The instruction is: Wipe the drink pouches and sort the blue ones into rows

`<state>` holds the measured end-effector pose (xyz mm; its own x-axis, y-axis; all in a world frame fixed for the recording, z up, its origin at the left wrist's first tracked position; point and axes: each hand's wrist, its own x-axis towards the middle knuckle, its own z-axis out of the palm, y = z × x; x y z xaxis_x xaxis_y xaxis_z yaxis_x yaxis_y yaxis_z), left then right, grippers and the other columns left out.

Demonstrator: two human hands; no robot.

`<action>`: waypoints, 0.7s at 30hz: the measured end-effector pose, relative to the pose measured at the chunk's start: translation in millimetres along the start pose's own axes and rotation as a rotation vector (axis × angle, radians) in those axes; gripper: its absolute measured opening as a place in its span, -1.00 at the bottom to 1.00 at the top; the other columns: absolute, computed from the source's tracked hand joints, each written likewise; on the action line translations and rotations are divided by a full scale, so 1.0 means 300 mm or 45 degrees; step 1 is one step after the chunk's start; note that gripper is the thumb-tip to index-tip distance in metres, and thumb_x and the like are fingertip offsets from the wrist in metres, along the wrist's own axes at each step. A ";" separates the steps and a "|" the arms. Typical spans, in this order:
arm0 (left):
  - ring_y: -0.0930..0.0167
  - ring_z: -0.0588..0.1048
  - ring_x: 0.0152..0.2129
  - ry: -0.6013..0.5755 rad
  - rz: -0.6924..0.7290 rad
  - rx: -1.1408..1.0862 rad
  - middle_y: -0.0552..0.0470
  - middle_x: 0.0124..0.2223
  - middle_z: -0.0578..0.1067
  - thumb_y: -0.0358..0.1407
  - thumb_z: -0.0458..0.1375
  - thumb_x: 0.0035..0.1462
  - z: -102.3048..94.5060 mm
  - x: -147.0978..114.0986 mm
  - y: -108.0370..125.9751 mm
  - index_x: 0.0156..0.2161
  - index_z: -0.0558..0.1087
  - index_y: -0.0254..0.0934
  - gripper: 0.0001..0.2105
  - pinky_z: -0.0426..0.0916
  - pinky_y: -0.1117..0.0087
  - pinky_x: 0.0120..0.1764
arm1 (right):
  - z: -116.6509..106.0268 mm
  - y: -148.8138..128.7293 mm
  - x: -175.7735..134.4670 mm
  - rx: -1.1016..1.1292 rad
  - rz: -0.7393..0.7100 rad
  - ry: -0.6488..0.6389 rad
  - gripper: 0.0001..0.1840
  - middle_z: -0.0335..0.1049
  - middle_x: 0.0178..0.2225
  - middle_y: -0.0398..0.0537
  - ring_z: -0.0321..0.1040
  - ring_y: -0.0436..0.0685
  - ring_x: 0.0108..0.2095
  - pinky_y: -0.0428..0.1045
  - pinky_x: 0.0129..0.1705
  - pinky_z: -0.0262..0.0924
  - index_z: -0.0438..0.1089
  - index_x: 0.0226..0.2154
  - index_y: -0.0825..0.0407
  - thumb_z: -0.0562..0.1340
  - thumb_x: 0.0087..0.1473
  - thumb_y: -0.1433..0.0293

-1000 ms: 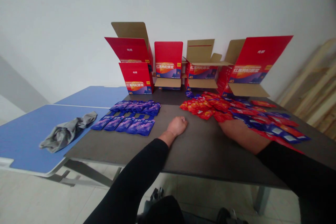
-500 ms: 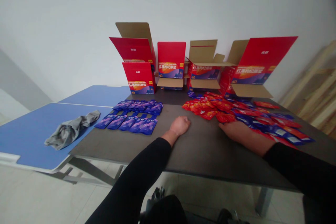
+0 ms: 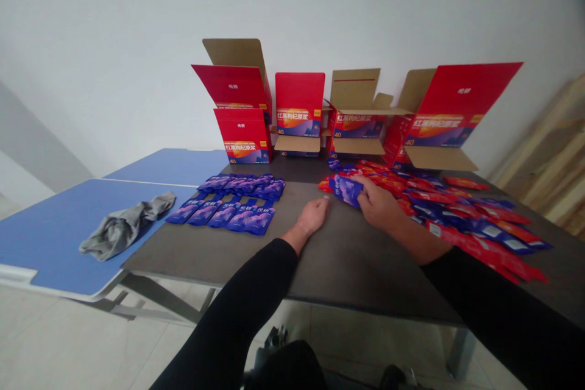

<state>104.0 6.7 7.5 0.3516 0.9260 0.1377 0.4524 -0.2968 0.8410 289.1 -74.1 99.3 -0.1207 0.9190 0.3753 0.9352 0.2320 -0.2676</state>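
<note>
My right hand (image 3: pixel 377 202) grips a purple pouch (image 3: pixel 346 190) by its right end, holding it just above the dark table, in front of the red pouches. My left hand (image 3: pixel 312 217) rests on the tabletop a short way left of that pouch, its fingers curled in, with nothing visible in them. Left of it lies a front row of purple pouches (image 3: pixel 249 219), side by side and overlapping. Behind that row is a second group of purple pouches (image 3: pixel 260 186). A loose heap of red and purple pouches (image 3: pixel 457 210) spreads to the right, partly behind my right arm.
Several red cartons with raised flaps stand along the back, among them one carton (image 3: pixel 247 146) at left and another (image 3: pixel 439 128) at right. A grey cloth (image 3: pixel 121 228) lies on the blue table (image 3: pixel 50 219) at left. The dark table (image 3: pixel 347 268) has its front edge near me.
My right hand has come left and up from the heap, now with a purple pouch in it. Red pouches at the heap's near right are uncovered. My left hand has barely moved.
</note>
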 end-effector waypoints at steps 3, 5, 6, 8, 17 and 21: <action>0.47 0.33 -0.56 -0.016 -0.073 -0.292 0.05 -0.48 0.44 0.10 -0.28 0.31 0.000 0.010 0.000 -0.31 0.48 -0.30 -0.38 0.21 0.46 -0.42 | 0.103 -0.022 0.011 0.357 0.113 0.278 -0.37 0.40 0.10 0.18 0.37 0.26 0.03 0.13 0.08 0.23 0.11 0.30 0.12 -0.05 0.19 0.40; 0.47 0.37 -0.54 -0.027 -0.104 -0.495 -0.01 -0.40 0.51 0.17 -0.31 0.28 0.007 0.019 -0.001 -0.20 0.49 -0.31 -0.32 0.26 0.45 -0.39 | 0.192 -0.031 0.019 0.578 0.197 0.337 -0.34 0.37 0.12 0.18 0.40 0.22 -0.01 0.13 0.06 0.26 0.03 0.34 0.11 -0.05 0.20 0.39; 0.46 0.40 -0.51 -0.006 -0.105 -0.590 -0.03 -0.36 0.53 0.20 -0.25 0.26 0.012 0.023 -0.003 -0.18 0.48 -0.32 -0.33 0.28 0.45 -0.37 | 0.237 -0.034 0.023 0.682 0.231 0.337 -0.33 0.36 0.13 0.17 0.41 0.20 -0.04 0.12 0.05 0.28 0.02 0.35 0.10 -0.04 0.19 0.38; 0.44 0.45 -0.43 0.065 -0.071 -0.799 -0.06 -0.30 0.55 0.19 -0.01 0.18 0.022 0.033 -0.007 -0.16 0.47 -0.34 -0.43 0.32 0.43 -0.29 | 0.315 -0.041 0.032 0.893 0.279 0.308 -0.32 0.39 0.09 0.16 0.44 0.18 -0.09 0.10 -0.02 0.32 0.02 0.34 0.08 0.01 0.18 0.35; 0.47 0.47 -0.49 0.089 0.010 -1.255 0.04 -0.38 0.51 -0.04 0.38 -0.08 0.023 0.030 0.004 -0.23 0.42 -0.33 -0.56 0.39 0.38 -0.25 | 0.397 -0.035 0.045 1.355 0.402 0.309 -0.66 0.46 -0.45 -0.09 0.38 0.08 -0.49 -0.04 -0.47 0.27 0.34 -0.24 0.02 0.11 0.07 0.12; 0.49 0.40 -0.61 0.035 0.006 -1.029 0.10 -0.46 0.45 0.05 0.23 0.09 0.026 0.013 0.007 -0.23 0.37 -0.30 -0.59 0.36 0.41 -0.43 | 0.399 -0.059 0.029 1.301 0.406 0.137 -0.57 0.33 -0.61 -0.22 0.24 0.02 -0.67 -0.09 -0.63 0.09 0.27 -0.26 0.01 0.13 0.08 -0.02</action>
<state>112.6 7.8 5.8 0.3273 0.9335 0.1463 -0.2848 -0.0502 0.9573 231.7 -32.1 0.9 0.1558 0.9630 0.2199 0.1915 0.1890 -0.9631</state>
